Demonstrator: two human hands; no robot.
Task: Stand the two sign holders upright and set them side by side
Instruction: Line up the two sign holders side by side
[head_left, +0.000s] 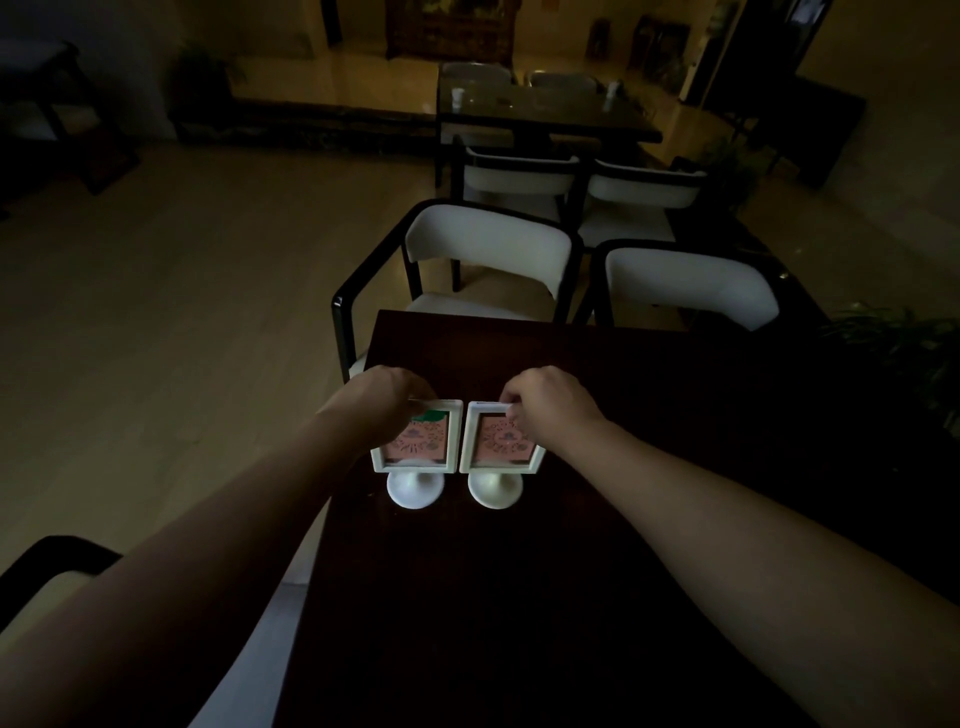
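Observation:
Two white sign holders stand upright and close together on the dark wooden table (597, 571), each a framed pink card on a round foot. My left hand (387, 395) grips the top left corner of the left sign holder (423, 452). The top edge of the right sign holder (496, 457) is pinched by my right hand (548, 402). The inner edges of the two frames almost touch. Both round bases rest on the tabletop near its left edge.
Two white-cushioned chairs with black frames (483, 254) (685, 286) stand at the table's far side. Another chair arm (47, 561) shows at the lower left. A second table with chairs (540, 114) stands further back. A plant (904, 338) is at the right.

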